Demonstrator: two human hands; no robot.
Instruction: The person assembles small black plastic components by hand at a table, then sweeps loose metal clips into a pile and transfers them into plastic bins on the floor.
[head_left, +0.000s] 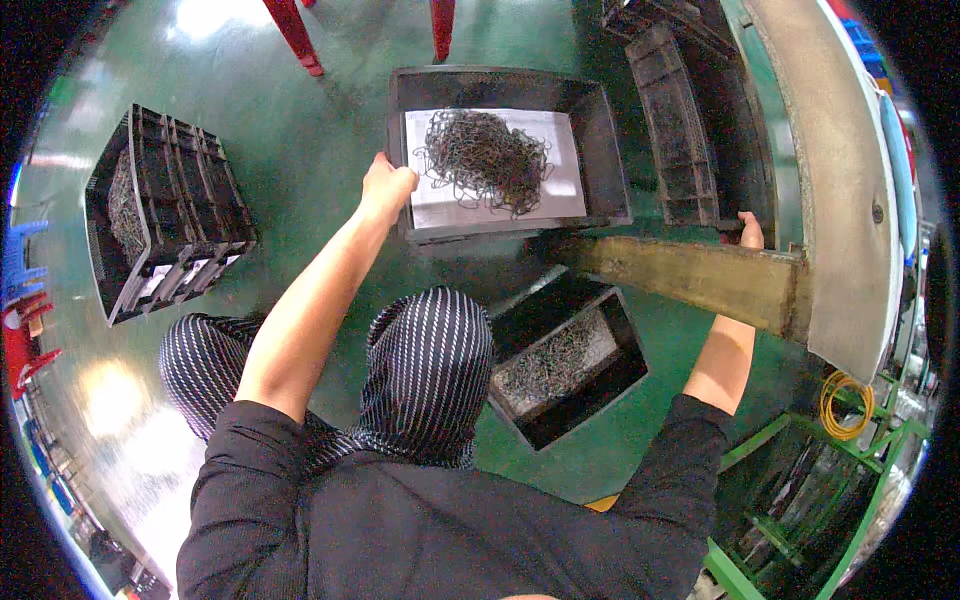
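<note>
My left hand [388,190] is closed on the left rim of a black plastic crate [605,150]. Inside that crate, a tangled heap of dark wire-like metal rings or clips [487,160] lies on a white sheet [440,207]. My right hand [752,232] reaches past a worn beam [690,268] to the near end of another black crate [672,125] on the right. Its thumb shows at that crate's edge; the beam covers part of the forearm, and the other fingers are mostly hidden.
A third black crate [625,345] with small metal pieces sits tilted beside my knee. Stacked black crates [190,200] stand at left. The beam joins a pale bench edge [850,180] at right, above a green frame [770,440] and a coiled yellow hose [846,405]. Red legs [295,35] stand ahead.
</note>
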